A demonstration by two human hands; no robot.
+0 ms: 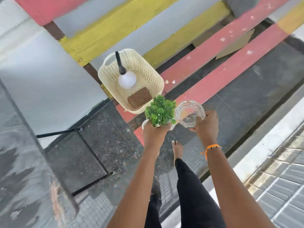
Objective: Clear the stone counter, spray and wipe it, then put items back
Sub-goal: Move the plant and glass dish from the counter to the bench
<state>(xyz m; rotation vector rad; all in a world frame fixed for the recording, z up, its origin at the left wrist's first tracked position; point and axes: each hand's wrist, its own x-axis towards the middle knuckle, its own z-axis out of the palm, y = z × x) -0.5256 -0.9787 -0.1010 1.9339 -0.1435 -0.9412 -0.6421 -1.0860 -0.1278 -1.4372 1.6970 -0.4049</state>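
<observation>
At the far left I see a black metal frame (92,155) standing on the dark speckled floor (246,99). To the right of it, a cream plastic basket (148,66) stands on the floor against the steps painted in yellow and red. Inside the basket lies a white spray bottle (127,79) with a black nozzle, and beside it a brown woven mat (139,97) on the basket's bottom. I can read no label or writing on the bottle or on the basket.

Just below the basket's near corner, my left hand (153,132) grips a small white pot with a green leafy plant (160,111); the fingers are wrapped around the pot from below, and the leaves hide most of it. Next to it, my right hand (206,124) holds a clear glass ashtray (189,112), thumb on the near rim and fingers curled around its side. Plant and ashtray are just beside each other, both held in the air over the floor, near the basket. An orange bracelet (212,147) is on the right wrist. Between the arms one bare foot (177,148) shows on the floor.
</observation>
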